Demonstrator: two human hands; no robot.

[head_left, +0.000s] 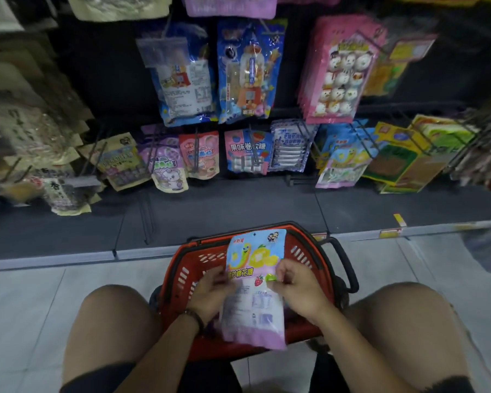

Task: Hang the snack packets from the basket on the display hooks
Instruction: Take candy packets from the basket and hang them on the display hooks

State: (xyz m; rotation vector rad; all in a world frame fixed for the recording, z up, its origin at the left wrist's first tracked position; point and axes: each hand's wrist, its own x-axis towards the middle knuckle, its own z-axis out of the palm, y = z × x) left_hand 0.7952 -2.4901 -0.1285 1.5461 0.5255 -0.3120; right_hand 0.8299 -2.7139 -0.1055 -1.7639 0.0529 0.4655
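Observation:
A red plastic basket point(304, 252) stands on the floor between my knees. Over it I hold two snack packets, one overlapping the other. The upper packet point(253, 251) is blue and pink with a yellow cartoon worm and shows its front. The lower packet point(253, 316) shows its pale printed back with a pink bottom edge. My left hand point(211, 293) grips the packets' left side. My right hand point(295, 287) pinches their right side near a green fruit picture. Matching packets point(343, 163) hang on a lower display hook ahead to the right.
Black wire hooks carry many hanging packets: blue bags point(247, 72), pink marshmallow bags point(340, 72), small candy bags point(247, 154), yellow-green packs point(403, 160). A dark base shelf point(224, 208) runs under them. The basket's black handle point(346, 265) sticks out at right. Pale floor tiles lie around me.

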